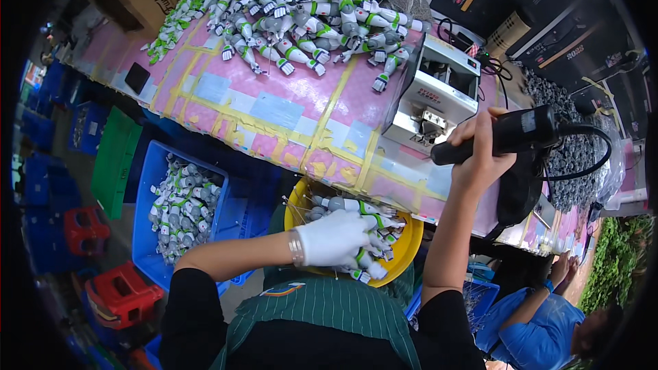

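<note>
**Picking a toy part, screwdriver at the feeder**

Toy arm (363,260) lies in the yellow bowl (410,247), near centre, under the gloved left hand (334,237), which is closed over it. Right hand (480,157) clamps the black electric screwdriver (510,136), tip at the white screw feeder (439,92). Likely next: bring part and driver together, tip aligned.

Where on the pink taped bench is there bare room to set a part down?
Bare room lies on the pink taped bench top, between the heap of grey-green toy arms and the near edge, left of the white screw feeder box. The yellow round bowl under the white-gloved left hand is crowded.
</note>
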### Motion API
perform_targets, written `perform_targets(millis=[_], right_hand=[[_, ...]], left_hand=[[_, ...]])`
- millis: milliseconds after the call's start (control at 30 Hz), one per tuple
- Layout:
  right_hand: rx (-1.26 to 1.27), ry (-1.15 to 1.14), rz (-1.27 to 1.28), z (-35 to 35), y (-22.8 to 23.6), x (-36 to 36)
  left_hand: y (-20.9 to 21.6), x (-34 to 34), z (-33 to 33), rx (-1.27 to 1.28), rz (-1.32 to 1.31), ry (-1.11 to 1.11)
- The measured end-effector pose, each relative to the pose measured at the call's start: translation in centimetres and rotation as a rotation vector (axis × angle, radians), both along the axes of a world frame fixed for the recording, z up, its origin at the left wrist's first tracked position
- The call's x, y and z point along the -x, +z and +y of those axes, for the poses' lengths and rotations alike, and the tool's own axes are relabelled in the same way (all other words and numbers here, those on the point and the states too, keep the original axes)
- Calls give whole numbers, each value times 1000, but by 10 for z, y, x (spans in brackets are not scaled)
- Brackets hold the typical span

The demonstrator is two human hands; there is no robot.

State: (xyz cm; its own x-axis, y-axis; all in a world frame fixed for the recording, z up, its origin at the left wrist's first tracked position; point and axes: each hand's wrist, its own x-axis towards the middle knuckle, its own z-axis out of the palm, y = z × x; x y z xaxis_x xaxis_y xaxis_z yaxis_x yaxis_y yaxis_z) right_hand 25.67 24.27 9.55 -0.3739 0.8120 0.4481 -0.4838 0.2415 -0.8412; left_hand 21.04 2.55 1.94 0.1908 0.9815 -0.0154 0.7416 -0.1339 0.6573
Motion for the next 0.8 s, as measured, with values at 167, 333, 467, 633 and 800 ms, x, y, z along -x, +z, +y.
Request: perform_targets(millis=[167, 333, 467, 633, 800], right_hand=[[-69, -72, 33, 18, 2, 10], [-109, -143, 52, 27, 9, 19], [-147, -104, 3, 23, 8, 29], [-73, -86, -82, 15, -2, 33], [-74, -64, -120, 15, 3, 35]], left_hand=[[5, 105, -9, -189, -117, 464], [-34, 299, -25, -439, 618, 1188], [-59, 347, -37, -414, 915, 1069], [-33, 351, -26, 6, 1020, 979], [-13, 317, -33, -95, 1047, 763]])
